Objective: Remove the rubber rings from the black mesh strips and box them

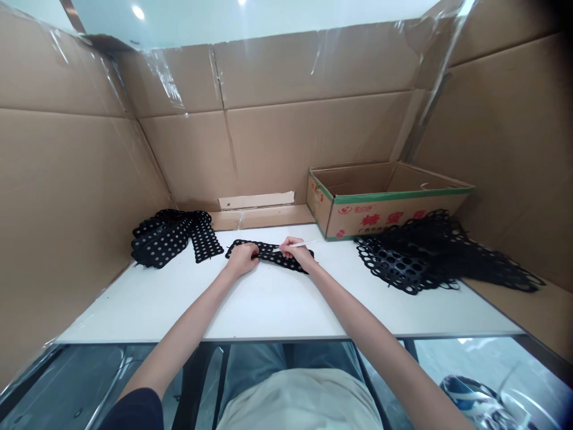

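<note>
Under the left hand point(242, 260), clamped on it, a black perforated mat strip point(273, 253) runs sideways to the right hand point(298, 254), which pinches a slim white stick point(304, 242).

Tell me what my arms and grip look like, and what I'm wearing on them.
The left forearm and right forearm are bare, and the left grip and right grip show no gloves or watch. A dark navy sleeve shows on the left arm at the bottom of the view.

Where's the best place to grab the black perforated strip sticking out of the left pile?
Pinch the strip's free end from the near side: it lies flat on the white table, apart from the pile, and its holes should give fingers purchase.
</note>
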Demonstrator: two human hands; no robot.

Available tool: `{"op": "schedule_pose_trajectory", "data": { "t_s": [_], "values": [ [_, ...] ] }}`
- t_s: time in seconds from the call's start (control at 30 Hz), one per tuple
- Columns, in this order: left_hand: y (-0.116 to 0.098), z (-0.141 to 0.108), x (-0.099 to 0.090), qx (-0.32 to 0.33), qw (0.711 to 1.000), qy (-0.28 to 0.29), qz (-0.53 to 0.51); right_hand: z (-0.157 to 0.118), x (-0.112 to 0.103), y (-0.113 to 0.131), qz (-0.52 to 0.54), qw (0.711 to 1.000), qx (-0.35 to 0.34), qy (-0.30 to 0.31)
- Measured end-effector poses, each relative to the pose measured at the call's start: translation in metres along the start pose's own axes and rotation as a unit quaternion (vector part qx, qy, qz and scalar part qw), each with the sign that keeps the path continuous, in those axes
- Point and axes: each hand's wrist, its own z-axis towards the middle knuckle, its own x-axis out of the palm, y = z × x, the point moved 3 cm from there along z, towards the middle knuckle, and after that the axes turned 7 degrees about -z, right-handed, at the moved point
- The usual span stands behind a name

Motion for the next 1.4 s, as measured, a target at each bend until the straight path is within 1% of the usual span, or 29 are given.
{"op": "schedule_pose_trajectory", "data": {
  "t_s": [0.07, 0.17, 0.3, 0.37, 0.53, 0.67, 0.8, 0.93, 1.03, 1.23, 1.4],
  "values": [
    [-0.003, -0.001, 0.000, 0.017, 1.000, -0.009, -0.003, -0.001, 0.006, -0.002, -0.022, 1.000, 0.009, 0.010],
    [-0.013, -0.002, 0.003, 0.040, 0.999, -0.024, -0.008, -0.001, 0.010, -0.007, -0.039, 0.999, 0.020, -0.006],
    [-0.022, 0.000, 0.010, 0.042, 0.999, -0.001, 0.000, 0.000, 0.010, -0.009, -0.042, 0.999, 0.006, -0.013],
    [-0.022, 0.000, 0.012, 0.037, 0.999, 0.006, 0.004, 0.000, 0.010, -0.010, -0.049, 0.999, 0.005, -0.008],
    [-0.019, 0.001, 0.016, 0.028, 1.000, 0.001, 0.012, 0.001, 0.012, -0.012, -0.067, 0.998, -0.003, 0.002],
    [-0.019, 0.002, 0.019, 0.013, 1.000, -0.002, 0.007, 0.002, 0.012, -0.015, -0.072, 0.997, -0.003, -0.003],
    [-0.019, 0.004, 0.021, 0.000, 1.000, -0.006, 0.003, -0.002, 0.013, -0.011, -0.086, 0.996, -0.006, -0.013],
    [-0.019, 0.004, 0.023, 0.006, 1.000, -0.010, 0.008, -0.005, 0.015, -0.006, -0.096, 0.995, -0.011, -0.012],
    [-0.019, 0.004, 0.024, 0.011, 1.000, -0.012, 0.010, -0.004, 0.015, -0.007, -0.104, 0.994, -0.019, -0.002],
    [-0.019, 0.005, 0.023, -0.001, 1.000, -0.007, 0.002, 0.003, 0.011, -0.018, -0.077, 0.997, -0.012, -0.007],
    [-0.018, 0.004, 0.022, 0.000, 1.000, -0.008, -0.010, 0.003, 0.010, -0.019, -0.072, 0.997, 0.001, -0.013]
  ]
}}
